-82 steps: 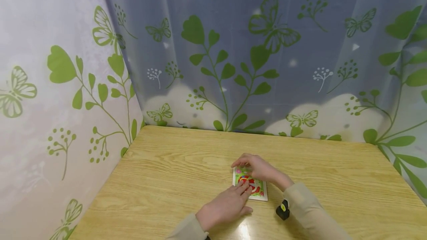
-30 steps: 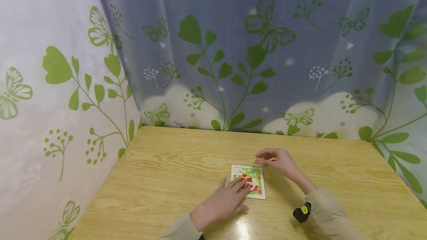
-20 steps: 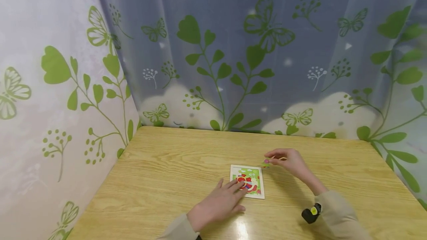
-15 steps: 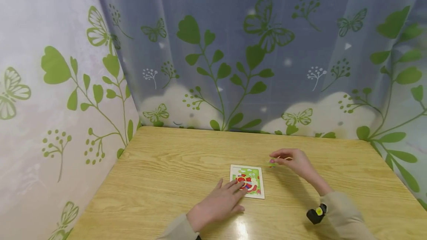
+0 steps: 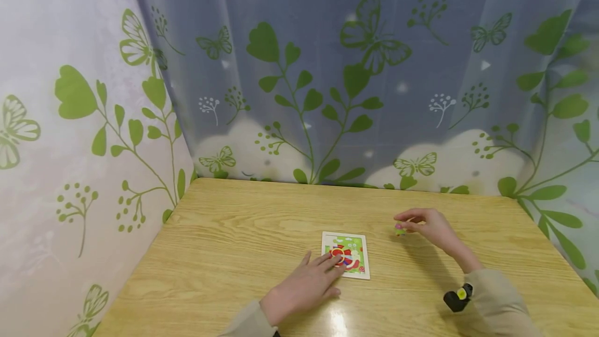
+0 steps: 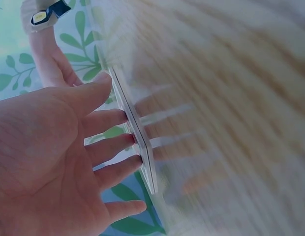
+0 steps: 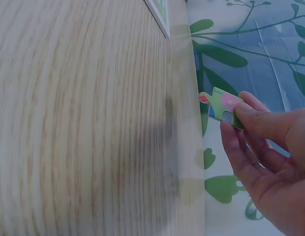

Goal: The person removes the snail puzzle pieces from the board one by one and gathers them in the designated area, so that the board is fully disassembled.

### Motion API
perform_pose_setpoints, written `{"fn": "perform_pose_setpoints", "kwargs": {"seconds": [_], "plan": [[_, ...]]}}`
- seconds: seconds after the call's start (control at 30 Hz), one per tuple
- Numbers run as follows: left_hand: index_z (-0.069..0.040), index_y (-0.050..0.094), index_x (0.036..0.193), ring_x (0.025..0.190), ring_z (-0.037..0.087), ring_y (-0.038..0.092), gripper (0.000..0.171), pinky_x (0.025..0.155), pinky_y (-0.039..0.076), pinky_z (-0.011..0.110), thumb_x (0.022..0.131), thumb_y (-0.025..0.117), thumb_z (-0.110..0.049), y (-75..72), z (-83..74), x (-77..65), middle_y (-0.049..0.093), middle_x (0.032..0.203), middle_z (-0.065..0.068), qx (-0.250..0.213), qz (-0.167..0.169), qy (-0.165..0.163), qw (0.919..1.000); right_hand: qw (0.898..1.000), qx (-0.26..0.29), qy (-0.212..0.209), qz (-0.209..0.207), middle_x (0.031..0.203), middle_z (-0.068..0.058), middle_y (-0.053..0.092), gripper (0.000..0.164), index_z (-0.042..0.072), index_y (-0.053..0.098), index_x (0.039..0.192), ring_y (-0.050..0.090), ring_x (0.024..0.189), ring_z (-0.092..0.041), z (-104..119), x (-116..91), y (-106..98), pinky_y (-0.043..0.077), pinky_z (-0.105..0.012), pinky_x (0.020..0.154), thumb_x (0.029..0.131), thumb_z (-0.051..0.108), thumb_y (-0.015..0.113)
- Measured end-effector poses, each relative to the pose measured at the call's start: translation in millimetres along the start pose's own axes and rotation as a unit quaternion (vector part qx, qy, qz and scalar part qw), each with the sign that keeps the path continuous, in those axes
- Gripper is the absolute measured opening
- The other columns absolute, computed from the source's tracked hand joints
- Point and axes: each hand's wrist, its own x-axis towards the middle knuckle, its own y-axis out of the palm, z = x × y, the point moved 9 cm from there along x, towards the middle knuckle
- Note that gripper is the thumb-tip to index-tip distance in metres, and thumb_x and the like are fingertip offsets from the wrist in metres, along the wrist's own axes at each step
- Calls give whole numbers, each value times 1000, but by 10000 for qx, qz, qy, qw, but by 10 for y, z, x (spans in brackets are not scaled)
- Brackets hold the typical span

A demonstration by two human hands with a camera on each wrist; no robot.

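A small jigsaw puzzle [image 5: 356, 247] in a white frame lies on the wooden table, its picture red and green. My left hand [image 5: 304, 286] reaches over its lower left part, fingers straight and tips resting on it; the left wrist view shows the fingertips against the board [image 6: 135, 132] edge-on. To the right of the puzzle, my right hand [image 5: 432, 229] pinches a green jigsaw piece [image 7: 224, 105] with a pink patch between thumb and fingers, held above the table. At the upper left of the board, a pale bare gap shows in the picture.
The wood-grain table [image 5: 243, 222] extends around the puzzle on all sides. Behind it and to the left hang curtains [image 5: 299, 92] printed with leaves and butterflies. A black wrist camera [image 5: 457, 298] sits at the right cuff.
The right hand has lifted the jigsaw piece out of the puzzle's upper left and carried it rightward, away from the board. The left hand has stayed on the puzzle.
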Motion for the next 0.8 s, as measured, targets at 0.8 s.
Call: {"fn": "perform_pose_setpoints", "kwargs": {"seconds": [0.8], "plan": [[-25,46,154,148,21,36,54,117,34,57,104,49,-46,2,10,10,36,162,-2,47,82,3,10000,9944,-711,-477,623,99,-14,77,19,0,77,104,71,84,-24,-31,69,293,58,-29,72,87,7,78]]}}
